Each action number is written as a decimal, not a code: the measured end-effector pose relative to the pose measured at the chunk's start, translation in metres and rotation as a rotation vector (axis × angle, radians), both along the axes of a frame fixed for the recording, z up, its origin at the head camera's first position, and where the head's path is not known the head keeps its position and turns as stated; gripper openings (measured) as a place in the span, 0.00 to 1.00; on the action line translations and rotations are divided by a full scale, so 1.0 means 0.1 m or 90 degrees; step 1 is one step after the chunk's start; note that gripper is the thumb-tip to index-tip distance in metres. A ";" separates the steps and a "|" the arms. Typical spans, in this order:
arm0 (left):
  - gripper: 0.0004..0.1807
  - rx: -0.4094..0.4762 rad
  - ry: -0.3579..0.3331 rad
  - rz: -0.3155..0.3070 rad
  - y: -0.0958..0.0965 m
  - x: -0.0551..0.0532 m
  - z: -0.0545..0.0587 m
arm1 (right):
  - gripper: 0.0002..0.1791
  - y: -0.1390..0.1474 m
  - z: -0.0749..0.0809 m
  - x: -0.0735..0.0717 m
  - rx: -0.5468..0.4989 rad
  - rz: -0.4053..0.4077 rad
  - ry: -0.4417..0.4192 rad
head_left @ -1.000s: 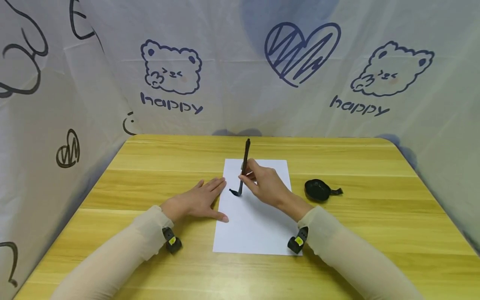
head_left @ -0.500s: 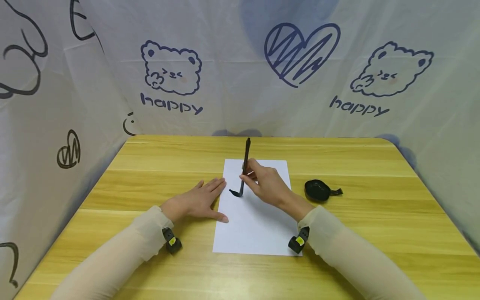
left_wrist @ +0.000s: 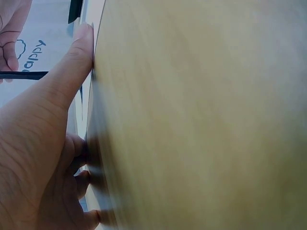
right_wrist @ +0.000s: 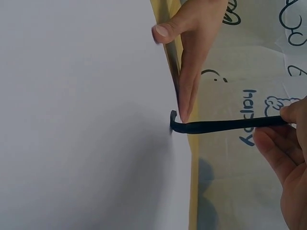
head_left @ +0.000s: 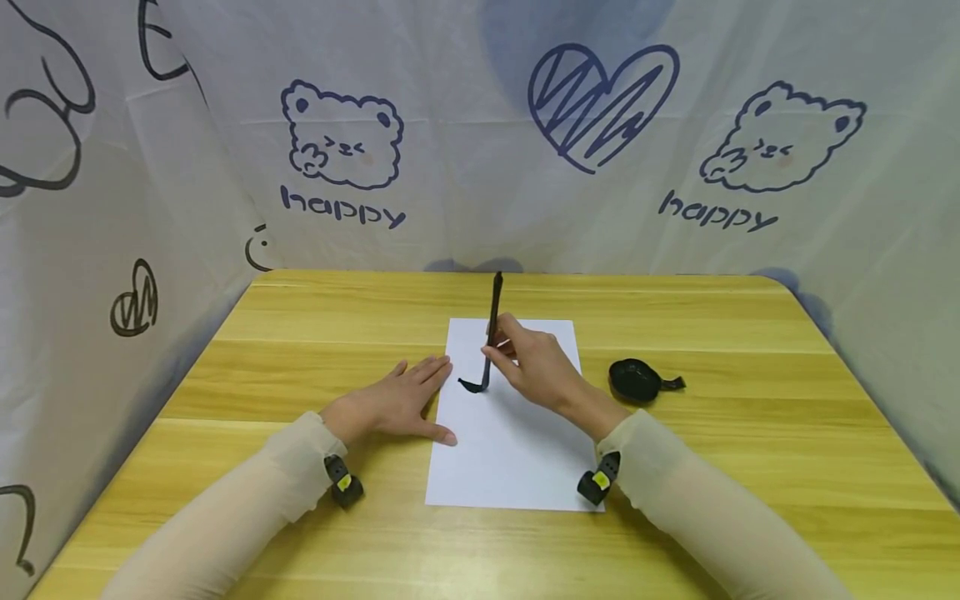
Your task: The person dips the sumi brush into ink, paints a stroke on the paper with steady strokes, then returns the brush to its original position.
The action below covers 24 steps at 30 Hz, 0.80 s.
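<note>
In the head view my right hand [head_left: 543, 367] pinches a dark writing brush [head_left: 493, 317] between thumb and fingers, its handle nearly upright. The brush's bent tip [right_wrist: 173, 122] presses on a white sheet of paper [head_left: 517, 467], as the right wrist view shows. A short black ink stroke [head_left: 470, 386] runs left from the tip. My left hand [head_left: 401, 398] lies spread and palm down at the sheet's left edge, with the thumb [left_wrist: 79, 52] on the paper's border. To the right of the paper sits a small black pan-shaped dish [head_left: 634, 381] with a short handle.
The sheet lies on a yellow wood-grain table [head_left: 750, 467]. A white cloth [head_left: 465, 150] with drawn bears, hearts and the word "happy" hangs behind the table and along its sides. Each wrist carries a small black camera [head_left: 345, 483].
The brush has moved slightly right across the paper with my right hand, and the black stroke is a little longer. My left hand has stayed in place.
</note>
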<state>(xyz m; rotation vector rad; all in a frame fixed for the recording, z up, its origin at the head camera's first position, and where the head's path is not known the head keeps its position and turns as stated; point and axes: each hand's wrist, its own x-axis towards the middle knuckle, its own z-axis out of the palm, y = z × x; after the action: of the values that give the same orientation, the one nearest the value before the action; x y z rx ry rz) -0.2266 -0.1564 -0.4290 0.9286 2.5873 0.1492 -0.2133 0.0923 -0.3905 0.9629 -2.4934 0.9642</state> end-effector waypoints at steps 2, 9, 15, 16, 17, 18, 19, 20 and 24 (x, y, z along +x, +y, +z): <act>0.65 0.000 0.001 -0.001 0.00 0.00 0.00 | 0.11 0.00 0.00 0.00 0.000 -0.001 -0.001; 0.65 0.002 0.010 -0.002 0.01 0.01 -0.01 | 0.11 0.01 -0.01 0.00 0.001 -0.012 -0.002; 0.65 0.006 0.009 -0.001 0.01 0.01 0.01 | 0.12 0.02 0.00 0.00 -0.002 -0.019 -0.011; 0.65 0.006 0.008 -0.001 0.01 0.01 0.01 | 0.11 0.03 0.00 0.00 -0.001 -0.021 -0.011; 0.65 0.006 0.008 -0.001 0.01 0.01 0.02 | 0.11 0.03 0.00 0.00 -0.001 -0.022 -0.010; 0.65 0.007 0.008 -0.002 0.01 0.01 0.02 | 0.12 0.03 0.00 0.00 -0.001 -0.024 -0.009; 0.65 0.008 0.008 -0.002 0.01 0.02 0.02 | 0.12 0.04 0.00 -0.01 -0.001 -0.025 -0.008; 0.65 0.008 0.007 -0.003 0.01 0.02 0.02 | 0.12 0.04 0.00 -0.01 -0.001 -0.026 -0.007; 0.65 0.006 0.007 -0.004 0.01 0.02 0.03 | 0.11 0.06 0.02 -0.01 -0.007 -0.026 -0.008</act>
<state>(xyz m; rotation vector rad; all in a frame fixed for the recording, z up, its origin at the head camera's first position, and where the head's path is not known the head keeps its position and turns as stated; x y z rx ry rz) -0.2249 -0.1551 -0.4258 0.9423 2.5951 0.1549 -0.2142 0.0984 -0.3883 0.9016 -2.5053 0.9724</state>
